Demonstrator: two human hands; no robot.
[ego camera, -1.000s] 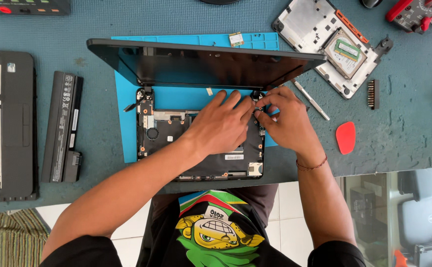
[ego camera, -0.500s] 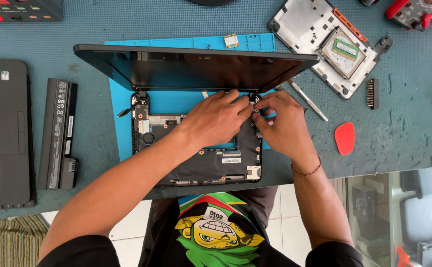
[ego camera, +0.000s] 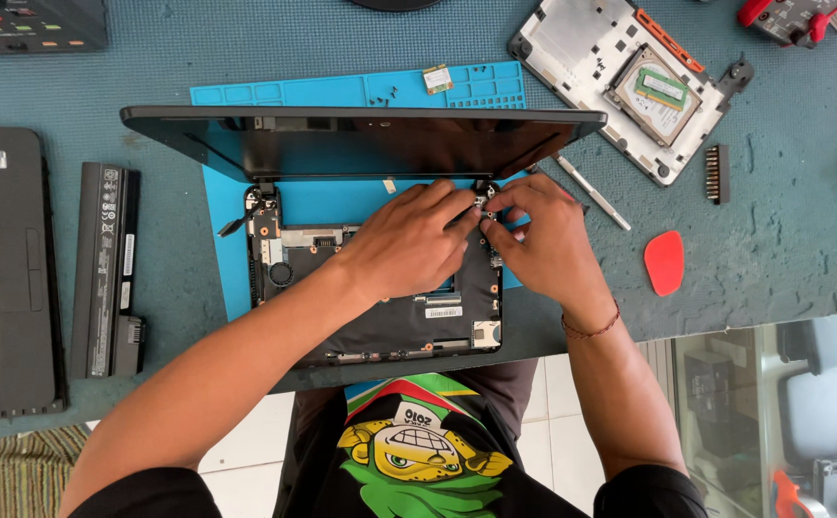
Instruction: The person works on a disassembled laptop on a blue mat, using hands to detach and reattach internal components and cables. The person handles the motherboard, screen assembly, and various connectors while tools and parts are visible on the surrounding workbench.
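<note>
An opened black laptop sits on a blue work mat (ego camera: 342, 92), with its screen lid (ego camera: 361, 139) tilted up and its stripped base (ego camera: 380, 321) showing the board. Both my hands meet at the base's right hinge (ego camera: 484, 200). My left hand (ego camera: 404, 245) reaches across the base, its fingers curled onto the hinge area. From the right, the fingertips of my right hand (ego camera: 548, 245) pinch at the same spot. What lies between the fingers is hidden.
A long black battery (ego camera: 102, 269) and a black laptop cover (ego camera: 1, 278) lie at the left. At the back right is a grey bottom panel with a drive (ego camera: 629, 86). A metal tool (ego camera: 591, 192), a bit holder (ego camera: 718, 173) and a red pick (ego camera: 665, 261) lie to the right.
Both hands stay at the right hinge, with only small finger movements. A blue bit seen at my right fingertips a second ago no longer shows.
</note>
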